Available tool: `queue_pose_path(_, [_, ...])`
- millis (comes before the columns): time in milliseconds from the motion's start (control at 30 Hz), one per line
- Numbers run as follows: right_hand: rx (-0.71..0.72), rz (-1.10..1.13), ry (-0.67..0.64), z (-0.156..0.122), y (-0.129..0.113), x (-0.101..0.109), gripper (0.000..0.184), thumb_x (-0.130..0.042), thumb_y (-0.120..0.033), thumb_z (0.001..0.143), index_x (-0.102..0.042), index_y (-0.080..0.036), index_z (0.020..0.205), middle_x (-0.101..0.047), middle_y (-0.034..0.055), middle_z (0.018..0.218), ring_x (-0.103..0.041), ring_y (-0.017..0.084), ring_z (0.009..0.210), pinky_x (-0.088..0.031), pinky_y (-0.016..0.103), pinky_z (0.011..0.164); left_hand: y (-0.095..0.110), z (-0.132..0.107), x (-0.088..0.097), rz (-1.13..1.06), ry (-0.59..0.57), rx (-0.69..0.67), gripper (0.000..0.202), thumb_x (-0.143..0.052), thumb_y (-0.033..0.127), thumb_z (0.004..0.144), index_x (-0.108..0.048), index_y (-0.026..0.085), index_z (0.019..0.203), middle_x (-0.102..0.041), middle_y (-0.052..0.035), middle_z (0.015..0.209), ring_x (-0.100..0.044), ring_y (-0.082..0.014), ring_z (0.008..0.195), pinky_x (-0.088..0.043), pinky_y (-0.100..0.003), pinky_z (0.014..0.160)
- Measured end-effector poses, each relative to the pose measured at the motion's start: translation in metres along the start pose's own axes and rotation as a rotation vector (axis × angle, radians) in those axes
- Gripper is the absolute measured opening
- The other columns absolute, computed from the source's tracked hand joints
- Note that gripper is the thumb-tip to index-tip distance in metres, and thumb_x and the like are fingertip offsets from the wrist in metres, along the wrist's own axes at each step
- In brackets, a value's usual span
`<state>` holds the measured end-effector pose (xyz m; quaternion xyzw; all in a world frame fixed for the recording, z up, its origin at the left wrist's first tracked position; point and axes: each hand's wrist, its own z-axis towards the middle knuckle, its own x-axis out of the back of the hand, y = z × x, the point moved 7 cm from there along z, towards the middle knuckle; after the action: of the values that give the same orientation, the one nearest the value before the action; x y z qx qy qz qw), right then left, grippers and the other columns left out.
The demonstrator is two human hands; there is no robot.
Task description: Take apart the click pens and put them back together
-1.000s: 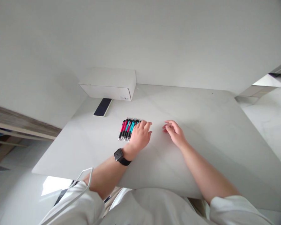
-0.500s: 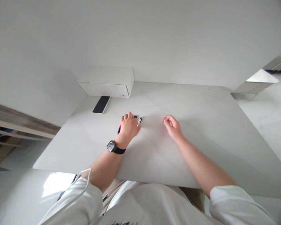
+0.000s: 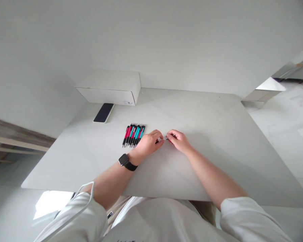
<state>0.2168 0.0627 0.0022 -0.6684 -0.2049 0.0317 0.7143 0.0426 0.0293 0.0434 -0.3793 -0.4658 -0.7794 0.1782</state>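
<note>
Several red and teal pens (image 3: 133, 135) lie side by side in a row on the white table (image 3: 217, 134). Just right of them my left hand (image 3: 148, 144), with a black watch on its wrist, is closed in a pinch on one end of a single pen (image 3: 164, 139). My right hand (image 3: 179, 141) meets it from the right, its fingers closed on the other end of the same pen. The pen is mostly hidden between the two hands, a little above the tabletop.
A closed white cardboard box (image 3: 111, 88) stands at the table's back left against the wall. A dark phone (image 3: 103, 112) lies flat in front of it. The table's right edge drops to a pale floor.
My left hand covered the row of pens, then came away to the right with one pen. My right hand moved left and took hold of that pen's other end.
</note>
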Motion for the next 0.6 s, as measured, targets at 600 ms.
queue_pose_path(600, [-0.113,0.475,0.110,0.008,0.011,0.016,0.043,-0.080,-0.064,0.083,-0.075,-0.024,0.098,-0.077,0.0035,0.084,-0.069,0.015,0.069,-0.055,0.026,0.061,-0.029,0.008,0.010,-0.117,0.197,0.129,0.020,-0.067,0.037,0.098,-0.073,0.022,0.108,-0.077,-0.0040,0.101,-0.069,-0.0160,0.081,-0.056,-0.029,0.077])
